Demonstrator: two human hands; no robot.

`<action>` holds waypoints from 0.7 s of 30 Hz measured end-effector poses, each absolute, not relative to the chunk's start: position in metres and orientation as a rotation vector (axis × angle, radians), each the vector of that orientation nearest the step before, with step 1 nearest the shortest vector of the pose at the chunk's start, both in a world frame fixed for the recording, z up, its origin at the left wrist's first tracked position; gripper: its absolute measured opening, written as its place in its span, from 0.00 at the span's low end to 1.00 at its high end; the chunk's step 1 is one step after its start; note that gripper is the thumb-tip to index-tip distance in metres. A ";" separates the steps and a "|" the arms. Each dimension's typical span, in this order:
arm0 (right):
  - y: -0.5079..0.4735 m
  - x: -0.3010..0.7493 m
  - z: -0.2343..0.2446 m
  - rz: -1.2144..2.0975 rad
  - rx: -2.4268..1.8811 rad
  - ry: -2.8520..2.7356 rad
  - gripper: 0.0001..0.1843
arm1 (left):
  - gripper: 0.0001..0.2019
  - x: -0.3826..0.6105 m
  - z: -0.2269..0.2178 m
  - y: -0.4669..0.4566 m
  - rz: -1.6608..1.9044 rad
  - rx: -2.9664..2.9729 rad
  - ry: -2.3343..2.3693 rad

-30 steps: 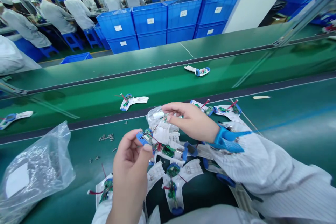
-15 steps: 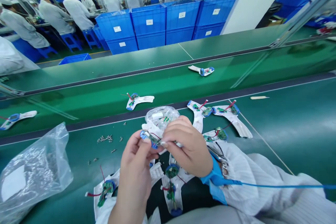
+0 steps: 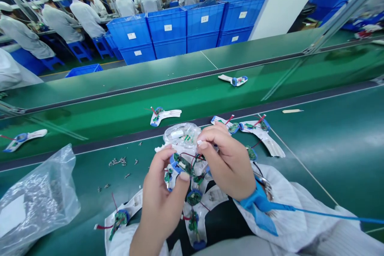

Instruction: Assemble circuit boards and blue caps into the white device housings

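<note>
My left hand pinches a small white plastic shell with a blue end and a green circuit board, thumb on its lower edge. My right hand, a blue strap round its wrist, is closed over the same part from the right, fingertips on its top. Just behind the hands lies a small clear bag of parts. Several more white shells with green boards are piled on the green bench below the hands.
A conveyor belt crosses ahead with shells on it. A crumpled clear plastic bag lies at the left. Loose screws are scattered on the bench. Blue crates and seated workers in white fill the background.
My right hand left the clear bag and came down to join my left on the held part. The shells on the belt drifted to the right.
</note>
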State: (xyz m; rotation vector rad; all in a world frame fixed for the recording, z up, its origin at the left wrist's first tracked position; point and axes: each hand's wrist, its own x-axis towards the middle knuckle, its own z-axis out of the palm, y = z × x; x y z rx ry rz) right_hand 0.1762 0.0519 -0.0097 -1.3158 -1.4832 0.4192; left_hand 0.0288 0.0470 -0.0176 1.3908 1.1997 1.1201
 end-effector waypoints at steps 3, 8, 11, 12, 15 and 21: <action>0.052 0.177 -0.008 0.455 -1.292 -1.501 0.08 | 0.12 0.030 -0.017 0.050 1.094 1.130 1.076; 0.055 0.176 -0.016 0.494 -1.317 -1.508 0.06 | 0.10 0.036 -0.018 0.049 1.101 0.742 1.001; 0.054 0.177 -0.017 0.530 -1.342 -1.572 0.08 | 0.10 0.039 -0.018 0.047 1.133 0.719 1.020; 0.053 0.177 -0.016 0.547 -1.358 -1.601 0.09 | 0.10 0.040 -0.019 0.047 1.148 0.708 1.030; 0.049 0.176 -0.015 0.592 -1.439 -1.642 0.09 | 0.10 0.043 -0.022 0.046 1.193 0.698 1.049; 0.046 0.175 -0.012 0.594 -1.418 -1.562 0.10 | 0.12 0.049 -0.022 0.040 1.194 0.962 1.264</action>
